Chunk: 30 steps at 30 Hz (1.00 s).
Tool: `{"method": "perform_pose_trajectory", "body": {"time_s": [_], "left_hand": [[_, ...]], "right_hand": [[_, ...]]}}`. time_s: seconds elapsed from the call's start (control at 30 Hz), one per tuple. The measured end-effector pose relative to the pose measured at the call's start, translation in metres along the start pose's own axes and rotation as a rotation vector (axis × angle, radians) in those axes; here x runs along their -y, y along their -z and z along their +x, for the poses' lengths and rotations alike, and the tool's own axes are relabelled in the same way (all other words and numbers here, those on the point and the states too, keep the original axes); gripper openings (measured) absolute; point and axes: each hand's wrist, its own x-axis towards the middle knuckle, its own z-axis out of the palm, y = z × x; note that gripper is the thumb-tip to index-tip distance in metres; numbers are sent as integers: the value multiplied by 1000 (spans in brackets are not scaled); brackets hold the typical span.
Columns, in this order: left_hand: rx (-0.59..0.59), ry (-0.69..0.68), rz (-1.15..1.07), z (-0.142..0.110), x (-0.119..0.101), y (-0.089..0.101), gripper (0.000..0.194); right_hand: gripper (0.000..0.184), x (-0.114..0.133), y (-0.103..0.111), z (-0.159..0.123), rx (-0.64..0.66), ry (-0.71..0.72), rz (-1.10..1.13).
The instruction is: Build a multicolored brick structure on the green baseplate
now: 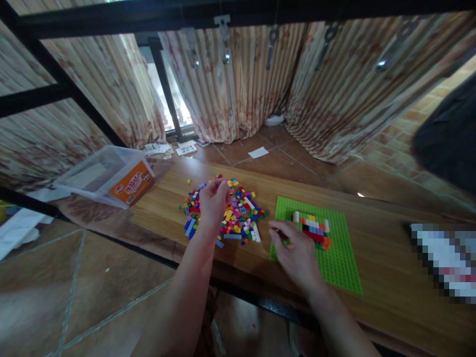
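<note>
A pile of loose, many-coloured building bricks (pixel 234 225) is spread on the wooden table. My left hand (pixel 214 198) is over the pile's left part, fingers curled in and thumb pressed against them; whatever it may hold is hidden. To the right of the pile lies a green baseplate (pixel 344 263). On it stands a small brick build (pixel 314 229) with white, red, orange and black parts. My right hand (pixel 295 248) hovers over the baseplate's left edge, beside the build. Its thumb and forefinger come together in a pinch, and anything between them is too small to make out.
A clear plastic tub (pixel 107 176) with an orange label stands at the table's left end. At the right end lies a blurred, pixelated flat object (pixel 442 263). A black metal frame (pixel 238 17) crosses overhead, with curtains (pixel 238 89) behind. Papers (pixel 258 152) lie on the tiled floor.
</note>
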Motion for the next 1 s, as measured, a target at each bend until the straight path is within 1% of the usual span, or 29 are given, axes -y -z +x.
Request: {"method": "perform_pose_trajectory", "body": {"time_s": [0.13, 0.33, 0.47, 0.57, 0.63, 0.7, 0.8, 0.9, 1.0], "left_hand": [[-50, -3, 2, 7, -4, 16, 17], [-132, 8, -31, 15, -14, 34, 15], [-136, 23, -43, 18, -17, 40, 14], [-74, 68, 50, 20, -12, 44, 12], [-19, 67, 203, 22, -5, 46, 10], [40, -4, 419, 25, 3, 48, 9], [152, -154, 714, 25, 13, 49, 17], [285, -214, 849, 22, 17, 47, 25], [353, -213, 923, 21, 13, 47, 28]], "right_hand": [[23, -3, -15, 2, 75, 3, -58], [26, 0, -30, 6, 133, 10, -126], [26, 0, -38, 7, 166, -11, -190], [26, 0, -43, 8, 177, -31, -206], [25, -1, -44, 9, 164, -45, -199], [23, -1, -45, 9, 146, -57, -181], [20, 0, -46, 10, 122, -79, -145], [18, 1, -46, 10, 110, -93, -130], [17, 2, -46, 10, 103, -81, -127]]}}
